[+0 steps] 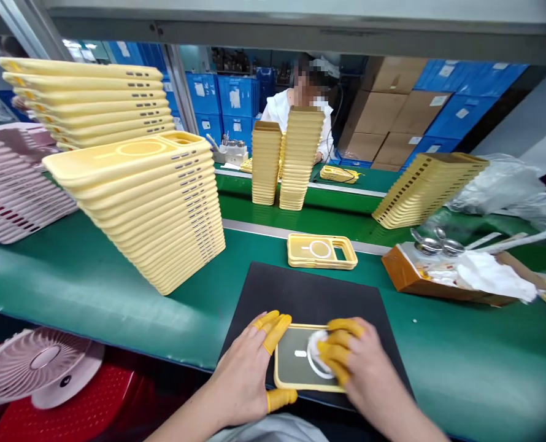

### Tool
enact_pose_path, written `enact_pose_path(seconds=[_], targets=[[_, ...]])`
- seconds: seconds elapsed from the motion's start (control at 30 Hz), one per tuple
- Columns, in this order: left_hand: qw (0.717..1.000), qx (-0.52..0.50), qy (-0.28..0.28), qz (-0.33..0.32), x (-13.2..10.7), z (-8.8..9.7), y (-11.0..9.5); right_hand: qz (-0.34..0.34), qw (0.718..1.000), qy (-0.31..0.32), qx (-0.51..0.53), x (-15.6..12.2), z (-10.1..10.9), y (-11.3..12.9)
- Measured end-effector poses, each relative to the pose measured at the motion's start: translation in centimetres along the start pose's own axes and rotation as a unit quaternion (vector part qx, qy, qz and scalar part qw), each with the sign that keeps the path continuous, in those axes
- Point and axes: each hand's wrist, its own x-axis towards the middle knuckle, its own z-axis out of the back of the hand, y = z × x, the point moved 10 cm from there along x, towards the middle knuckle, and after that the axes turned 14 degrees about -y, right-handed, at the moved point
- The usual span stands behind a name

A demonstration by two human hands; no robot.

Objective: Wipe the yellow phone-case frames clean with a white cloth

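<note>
Case [300,368], yellow, lies flat on mat [310,294] beneath the fingers. Left hand [243,374]: fingers spread, thumb opposite, clasping its edge. Right hand [360,362]: fingers together, pressing white cloth [321,355] onto it. Likely light, fairly stiff, slippery; best held by rim.

A green workbench [93,288] runs across the scene, with a black mat [300,294] at its near edge and 1 yellow phone case [322,252] lying flat just beyond the mat. To the left sit a tall leaning stack of yellow cases [162,209] and a pink stack [15,190], and to the right an orange cardboard tray [420,276]. Past a metal rail [300,236], 2 upright yellow stacks [266,162] stand on more green surface.
</note>
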Motion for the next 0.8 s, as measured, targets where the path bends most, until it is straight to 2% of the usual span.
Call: enact_pose_path(seconds=[0.1,0.2,0.3,0.43,0.5,0.57,0.67,0.73,0.8], targets=[[0.997,0.043,-0.037,-0.047,0.0,0.3,-0.5,-0.038,0.996,-0.074,0.037,0.9,-1.0,1.6],[0.992,0.077,-0.063,-0.075,0.1,0.3,-0.4,-0.087,0.991,-0.100,-0.013,0.7,-0.3,0.0],[0.984,0.109,-0.086,-0.110,0.0,0.2,-0.5,-0.126,0.985,-0.102,-0.064,-0.3,0.5,-1.5],[0.962,0.162,-0.125,-0.180,-0.4,0.3,-1.4,-0.129,0.987,-0.081,-0.039,-0.8,-1.9,-0.1],[0.952,0.182,-0.125,-0.211,-0.2,0.3,-1.9,-0.140,0.987,-0.078,-0.032,-1.0,-2.0,-0.4],[0.942,0.185,-0.118,-0.253,0.2,0.4,-2.7,-0.157,0.984,-0.077,-0.030,-1.4,-0.2,-2.5],[0.938,0.133,-0.143,-0.287,1.2,1.7,-3.6,-0.195,0.966,-0.143,-0.093,-1.4,6.4,-8.7],[0.962,0.048,-0.153,-0.223,2.6,2.9,-2.6,-0.218,0.929,-0.221,-0.202,-0.9,11.8,-13.6],[0.987,-0.051,-0.114,-0.101,3.8,2.8,-0.5,-0.232,0.901,-0.255,-0.264,0.6,15.1,-18.2]])
